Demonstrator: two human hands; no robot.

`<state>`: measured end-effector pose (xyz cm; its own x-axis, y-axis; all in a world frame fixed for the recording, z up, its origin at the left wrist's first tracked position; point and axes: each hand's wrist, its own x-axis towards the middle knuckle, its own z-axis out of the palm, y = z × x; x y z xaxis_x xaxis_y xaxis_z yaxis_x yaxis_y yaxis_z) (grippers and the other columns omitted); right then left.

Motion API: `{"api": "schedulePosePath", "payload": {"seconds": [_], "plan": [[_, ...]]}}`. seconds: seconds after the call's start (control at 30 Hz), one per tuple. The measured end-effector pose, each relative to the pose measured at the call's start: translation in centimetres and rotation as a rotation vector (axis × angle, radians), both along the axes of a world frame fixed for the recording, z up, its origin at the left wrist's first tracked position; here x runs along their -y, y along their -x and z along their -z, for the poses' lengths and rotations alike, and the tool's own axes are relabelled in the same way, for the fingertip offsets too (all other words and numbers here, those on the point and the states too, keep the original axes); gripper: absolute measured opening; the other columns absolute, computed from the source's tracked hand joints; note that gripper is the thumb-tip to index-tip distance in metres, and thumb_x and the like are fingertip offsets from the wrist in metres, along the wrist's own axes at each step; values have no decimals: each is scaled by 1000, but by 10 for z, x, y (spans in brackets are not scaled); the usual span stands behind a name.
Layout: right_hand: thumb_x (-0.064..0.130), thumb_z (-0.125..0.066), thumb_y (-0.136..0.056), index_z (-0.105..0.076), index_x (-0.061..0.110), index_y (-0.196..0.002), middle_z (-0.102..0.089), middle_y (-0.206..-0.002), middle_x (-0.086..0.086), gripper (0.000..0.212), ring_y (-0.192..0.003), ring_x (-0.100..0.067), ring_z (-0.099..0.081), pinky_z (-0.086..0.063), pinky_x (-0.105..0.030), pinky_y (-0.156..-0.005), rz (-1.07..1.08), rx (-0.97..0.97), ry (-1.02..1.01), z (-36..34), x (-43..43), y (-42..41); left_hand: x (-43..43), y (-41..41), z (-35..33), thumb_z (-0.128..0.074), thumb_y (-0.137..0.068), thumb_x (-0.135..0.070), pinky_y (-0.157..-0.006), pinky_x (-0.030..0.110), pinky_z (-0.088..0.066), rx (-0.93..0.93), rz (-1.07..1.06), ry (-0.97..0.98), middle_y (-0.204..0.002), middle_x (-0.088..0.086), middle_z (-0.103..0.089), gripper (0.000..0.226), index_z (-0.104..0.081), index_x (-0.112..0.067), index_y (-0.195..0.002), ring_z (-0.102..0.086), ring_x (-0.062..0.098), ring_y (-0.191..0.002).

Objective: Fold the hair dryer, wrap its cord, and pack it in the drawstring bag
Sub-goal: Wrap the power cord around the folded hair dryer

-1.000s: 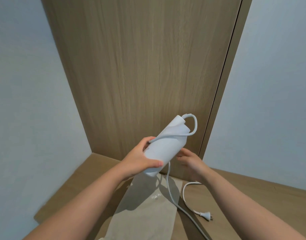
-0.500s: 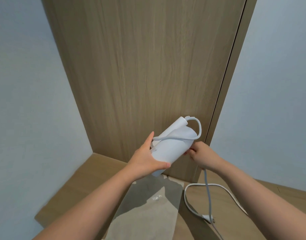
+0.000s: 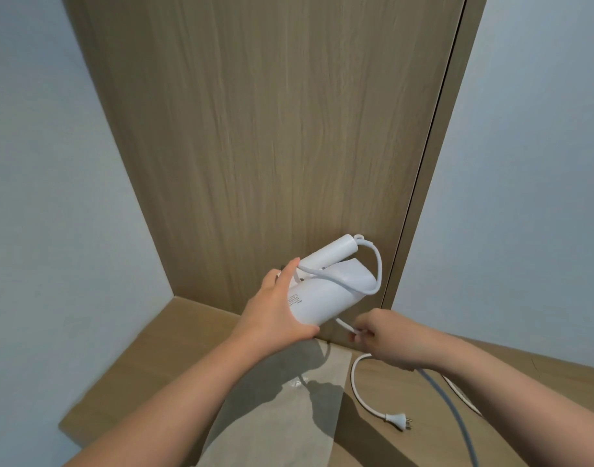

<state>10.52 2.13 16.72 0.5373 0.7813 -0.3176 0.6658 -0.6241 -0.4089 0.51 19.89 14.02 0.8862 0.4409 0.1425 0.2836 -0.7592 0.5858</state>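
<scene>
My left hand (image 3: 275, 308) grips the barrel of the folded white hair dryer (image 3: 325, 291), held up in the air in front of a wooden panel. Its white cord (image 3: 376, 271) loops once around the body from the handle end. My right hand (image 3: 386, 338) pinches the cord just below the dryer, to the right. The rest of the cord trails down onto the wooden surface, ending in the plug (image 3: 398, 420). The beige drawstring bag (image 3: 288, 412) lies flat on the surface under my hands.
A tall wooden panel (image 3: 272, 146) rises straight behind the dryer, with pale walls on both sides. The wooden tabletop (image 3: 187, 335) ends at a front-left edge near my left forearm.
My right hand has drawn the cord from the dryer's right side down under the barrel. The dryer has tilted, its handle end pointing more to the upper right.
</scene>
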Motion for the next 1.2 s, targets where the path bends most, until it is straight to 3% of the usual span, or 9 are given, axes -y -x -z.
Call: {"api": "schedulePosePath", "payload": {"seconds": [0.1, 0.2, 0.27, 0.4, 0.57, 0.73, 0.87, 1.03, 1.2], "plan": [[29, -48, -95, -54, 10, -70, -42, -63, -1, 31, -58, -15, -37, -31, -25, -55, -94, 0, -11, -13, 4, 5, -8, 3, 6, -75, -61, -43, -78, 30, -46, -43, 14, -145, -139, -8, -25, 109, -9, -38, -148, -55, 25, -107], [27, -50, -94, -50, 26, -56, -44, -58, 4, 38, -54, -11, -38, -31, -21, -52, -163, 14, -48, -29, 1, 7, -10, 4, 8, -73, -63, -41, -77, 31, -46, -101, 36, -246, -146, -3, -19, 106, -11, -34, -148, -56, 29, -105], [26, -51, -94, -50, 29, -57, -45, -59, 3, 37, -54, -11, -38, -30, -20, -51, -219, 13, -38, -36, -3, 9, -9, 4, 8, -72, -65, -42, -77, 32, -47, -129, 71, -329, -148, 0, -14, 103, -12, -33, -148, -55, 29, -106], [23, -49, -94, -67, 11, -89, -55, -70, 1, 21, -62, -13, -44, -33, -23, -55, -274, 94, 35, -48, -7, 8, -8, 5, 9, -68, -67, -38, -76, 33, -48, -157, 171, -476, -149, 5, -7, 100, -11, -32, -148, -51, 29, -108], [36, -66, -84, -65, 11, -74, -55, -67, -1, 27, -60, -16, -44, -31, -26, -50, -180, 315, 4, -67, -13, -4, -9, 13, 12, -66, -69, -35, -73, 31, -44, -168, 284, -550, -154, 10, -6, 98, -10, -32, -150, -50, 30, -109], [14, -63, -85, -72, 16, -83, -64, -71, 9, 9, -65, -4, -55, -42, -14, -59, -190, 142, -95, -72, -9, -34, -17, 18, 12, -67, -61, -33, -60, 27, -34, -102, 387, -643, -149, 18, -25, 95, -23, -28, -145, -55, 31, -87], [19, -70, -83, -71, 17, -74, -65, -70, 6, 9, -64, -5, -54, -39, -17, -59, -83, 197, -197, -65, -11, -54, -15, 26, 9, -71, -60, -36, -61, 25, -33, -50, 431, -641, -146, 19, -31, 94, -29, -25, -144, -55, 29, -80], [22, -72, -80, -72, 19, -72, -61, -60, 12, 9, -52, 1, -50, -38, -14, -56, -12, 73, -373, -48, -27, -45, -6, 28, 4, -78, -62, -43, -70, 28, -50, 36, 523, -687, -147, 16, -26, 107, -16, -37, -149, -55, 21, -91], [20, -69, -84, -75, 15, -76, -64, -60, 11, 11, -53, 0, -53, -40, -13, -55, 11, -40, -360, -48, -26, -44, -5, 30, 7, -76, -66, -44, -81, 31, -51, 91, 526, -620, -150, 13, -19, 105, -10, -42, -148, -53, 24, -105]]}}
